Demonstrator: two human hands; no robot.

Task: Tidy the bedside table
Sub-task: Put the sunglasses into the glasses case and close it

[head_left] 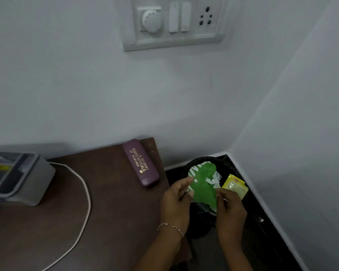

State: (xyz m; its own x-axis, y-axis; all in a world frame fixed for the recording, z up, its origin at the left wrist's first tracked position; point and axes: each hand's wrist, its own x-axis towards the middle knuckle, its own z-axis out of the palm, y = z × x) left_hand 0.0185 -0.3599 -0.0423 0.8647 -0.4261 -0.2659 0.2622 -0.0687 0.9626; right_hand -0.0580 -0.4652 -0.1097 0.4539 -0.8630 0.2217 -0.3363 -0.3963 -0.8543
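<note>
A green and white wrapper point(203, 184) hangs over a black bin point(201, 160) on the floor to the right of the brown bedside table point(106, 192). My left hand point(176, 204) holds the wrapper's left edge between thumb and fingers. My right hand point(230, 208) pinches its right edge. A yellow packet point(235, 185) sits just beyond my right hand, over the bin; I cannot tell whether my right hand holds it too. A maroon case point(141, 163) with gold lettering lies at the table's far right corner.
A grey organiser box point(18, 177) stands at the table's left edge. A white cable point(86, 194) loops from it across the tabletop. A switch panel point(174, 22) is on the wall above. White walls meet in a corner close behind the bin.
</note>
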